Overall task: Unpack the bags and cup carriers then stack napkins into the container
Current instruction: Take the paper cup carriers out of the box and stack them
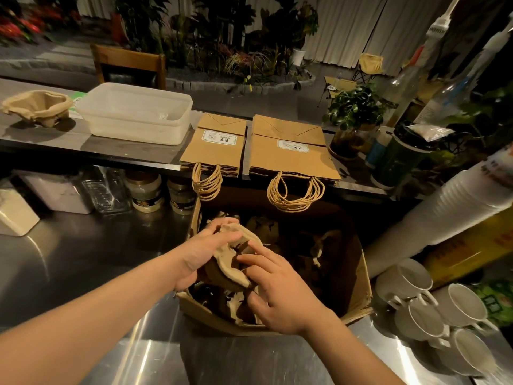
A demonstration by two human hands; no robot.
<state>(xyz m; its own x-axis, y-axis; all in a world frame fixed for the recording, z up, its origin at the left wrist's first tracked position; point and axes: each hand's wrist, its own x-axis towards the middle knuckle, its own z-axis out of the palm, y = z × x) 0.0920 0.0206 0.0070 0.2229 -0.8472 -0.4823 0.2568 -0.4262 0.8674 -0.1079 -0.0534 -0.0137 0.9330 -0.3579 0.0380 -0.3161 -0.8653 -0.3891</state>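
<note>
A pulp cup carrier (pixel 236 257) is held over the open cardboard box (pixel 358 287), at 6 o'clock of the view. The left hand (pixel 205 251) is curled around its left edge, and the right hand (pixel 277 284) is pressed on its right side with fingers partly bent; probably it is being lifted out. On the raised surface (pixel 41 134), two stacks of paper bags (pixel 288 148) are laid flat at 12 o'clock. The plastic container (pixel 136 112) and another carrier (pixel 36 107) are placed at 10 o'clock. No napkins can be seen.
</note>
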